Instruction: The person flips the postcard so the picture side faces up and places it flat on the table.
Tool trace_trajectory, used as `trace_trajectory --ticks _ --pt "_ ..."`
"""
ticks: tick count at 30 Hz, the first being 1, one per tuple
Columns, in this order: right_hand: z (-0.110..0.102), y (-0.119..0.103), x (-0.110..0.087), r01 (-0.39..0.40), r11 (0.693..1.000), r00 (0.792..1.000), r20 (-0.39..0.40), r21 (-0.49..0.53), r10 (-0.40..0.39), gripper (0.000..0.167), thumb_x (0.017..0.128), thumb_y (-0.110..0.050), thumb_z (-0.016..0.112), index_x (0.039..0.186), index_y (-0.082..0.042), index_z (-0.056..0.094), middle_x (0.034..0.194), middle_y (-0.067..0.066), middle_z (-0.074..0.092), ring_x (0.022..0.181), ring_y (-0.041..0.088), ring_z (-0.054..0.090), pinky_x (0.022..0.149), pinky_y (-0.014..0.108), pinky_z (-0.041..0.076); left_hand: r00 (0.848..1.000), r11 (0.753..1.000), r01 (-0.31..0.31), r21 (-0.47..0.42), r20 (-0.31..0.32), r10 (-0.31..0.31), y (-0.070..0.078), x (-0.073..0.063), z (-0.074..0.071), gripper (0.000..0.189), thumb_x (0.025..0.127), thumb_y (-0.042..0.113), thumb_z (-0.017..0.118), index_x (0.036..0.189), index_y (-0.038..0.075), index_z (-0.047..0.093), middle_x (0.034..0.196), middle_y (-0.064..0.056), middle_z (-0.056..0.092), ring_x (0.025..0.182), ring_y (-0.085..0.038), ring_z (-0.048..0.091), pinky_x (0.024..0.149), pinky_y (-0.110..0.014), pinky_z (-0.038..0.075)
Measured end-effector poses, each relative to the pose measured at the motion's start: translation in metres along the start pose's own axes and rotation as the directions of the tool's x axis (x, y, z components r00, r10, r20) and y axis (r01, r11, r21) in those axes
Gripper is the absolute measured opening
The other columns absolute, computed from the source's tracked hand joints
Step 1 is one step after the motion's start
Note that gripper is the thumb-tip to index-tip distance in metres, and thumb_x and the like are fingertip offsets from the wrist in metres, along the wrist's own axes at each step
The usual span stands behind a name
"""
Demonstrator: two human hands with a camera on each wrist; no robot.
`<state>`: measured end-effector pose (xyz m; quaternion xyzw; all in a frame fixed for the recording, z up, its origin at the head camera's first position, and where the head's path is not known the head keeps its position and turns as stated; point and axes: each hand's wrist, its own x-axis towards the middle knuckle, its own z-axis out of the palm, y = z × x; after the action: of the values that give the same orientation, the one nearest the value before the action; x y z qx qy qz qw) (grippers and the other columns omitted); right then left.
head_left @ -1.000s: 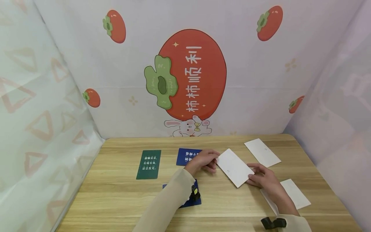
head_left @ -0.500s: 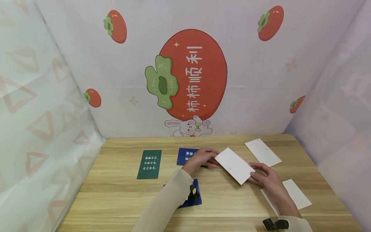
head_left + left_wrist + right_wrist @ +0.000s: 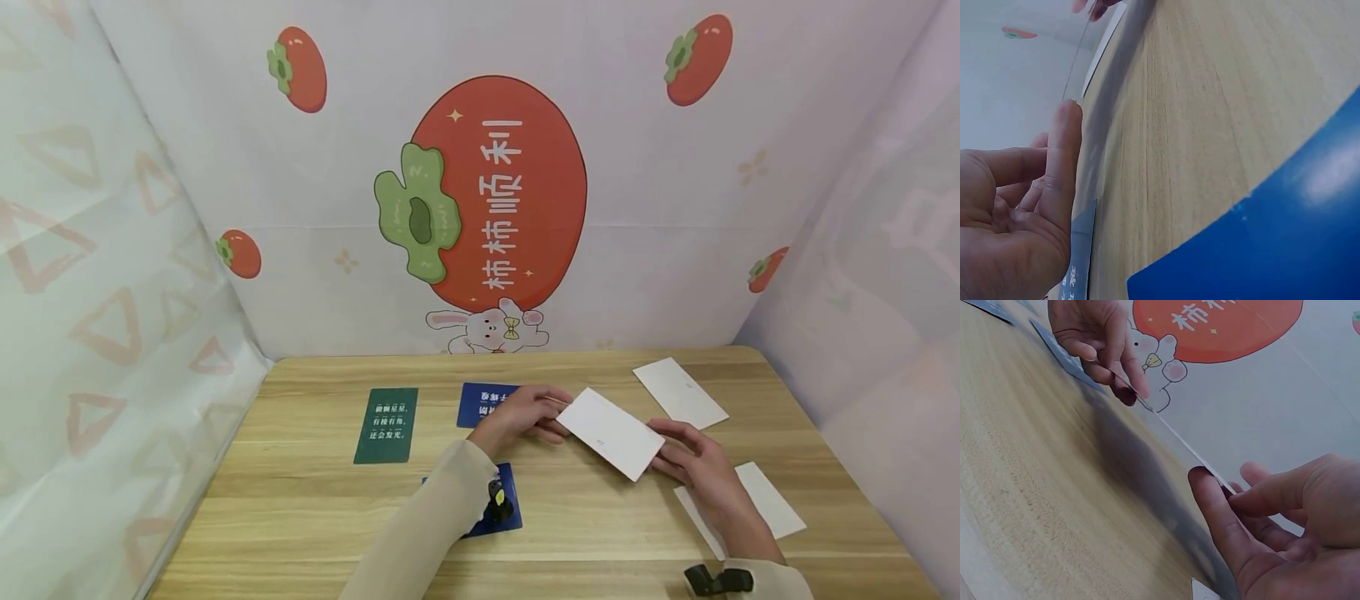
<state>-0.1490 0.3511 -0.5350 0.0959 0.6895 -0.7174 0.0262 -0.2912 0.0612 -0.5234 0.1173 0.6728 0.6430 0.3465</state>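
A white card (image 3: pixel 611 433) is held tilted above the wooden table, between both hands. My left hand (image 3: pixel 525 414) grips its left corner with the fingertips; in the left wrist view that hand (image 3: pixel 1029 219) is close up, the card nearly edge-on. At the opposite end, my right hand (image 3: pixel 705 479) pinches the card; in the right wrist view the right hand's (image 3: pixel 1285 519) thumb and fingers meet on its thin edge. Partly behind the left hand lies a blue card (image 3: pixel 480 402) with white writing. A second blue card (image 3: pixel 506 525) is partly covered by the left sleeve.
A green card (image 3: pixel 385 425) with white writing lies at the left of the table (image 3: pixel 300 517). Two white cards lie at right, one white card (image 3: pixel 680 393) near the back edge and another white card (image 3: pixel 768 504) partly under the right wrist. A printed cloth wall stands behind.
The held white card has turned and tilted in the hands, lifting off the table and shifting slightly right. The right hand has moved a little to the right. The other cards have stayed put.
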Motion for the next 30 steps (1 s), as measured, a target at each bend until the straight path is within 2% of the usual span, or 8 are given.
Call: trace_trajectory --ticks 4,11,19,25,30 --pt "-0.0014 -0.0004 -0.0002 0.002 1.0 1.0 0.001 0.027 -0.002 0.034 0.11 -0.004 0.061 0.145 -0.004 0.062 0.124 -0.018 0.066 0.11 0.001 0.071 0.093 0.022 0.066 1.0 1.0 0.0 -0.01 0.019 0.0 0.0006 -0.0027 0.0004 0.032 0.11 0.002 0.057 0.139 0.006 0.07 0.118 -0.015 0.079 0.094 -0.027 0.082 0.081 -0.041 0.071" --pt "-0.0024 -0.002 -0.0006 -0.017 0.998 0.999 -0.026 0.052 0.019 0.021 0.11 -0.007 0.064 0.129 -0.011 0.073 0.117 -0.017 0.07 0.105 0.003 0.073 0.09 0.023 0.067 0.999 1.0 0.001 -0.018 0.043 0.0 0.0006 -0.0053 -0.0013 0.028 0.111 0.005 0.06 0.136 0.007 0.071 0.115 -0.013 0.079 0.094 -0.024 0.081 0.078 -0.038 0.071" --pt "-0.0036 -0.0025 -0.0011 -0.028 0.997 0.998 -0.048 0.078 0.032 0.018 0.11 -0.012 0.067 0.123 -0.019 0.076 0.112 -0.015 0.072 0.102 0.004 0.074 0.087 0.023 0.067 0.998 1.0 -0.013 0.004 0.066 0.013 -0.0017 -0.0034 -0.0029 0.025 0.112 0.013 0.062 0.134 0.009 0.073 0.115 -0.012 0.079 0.099 -0.027 0.082 0.077 -0.038 0.071" --pt "-0.0036 -0.0023 -0.0021 0.003 0.993 0.999 -0.046 0.116 0.003 0.021 0.11 -0.009 0.064 0.125 -0.017 0.076 0.11 -0.009 0.07 0.101 0.007 0.073 0.089 0.028 0.069 0.997 0.999 -0.035 0.013 0.075 0.034 -0.0033 -0.0046 -0.0039 0.024 0.112 0.015 0.062 0.132 0.008 0.074 0.12 -0.015 0.078 0.1 -0.027 0.082 0.076 -0.04 0.072" --pt "-0.0042 -0.0009 -0.0025 0.043 0.988 0.999 -0.014 0.149 -0.041 0.021 0.111 -0.009 0.063 0.126 -0.016 0.076 0.109 -0.006 0.071 0.099 0.01 0.076 0.089 0.029 0.069 0.996 0.999 -0.043 0.012 0.076 0.042 -0.0038 -0.005 -0.0046 0.023 0.112 0.015 0.062 0.131 0.008 0.075 0.123 -0.017 0.078 0.099 -0.025 0.082 0.076 -0.04 0.072"
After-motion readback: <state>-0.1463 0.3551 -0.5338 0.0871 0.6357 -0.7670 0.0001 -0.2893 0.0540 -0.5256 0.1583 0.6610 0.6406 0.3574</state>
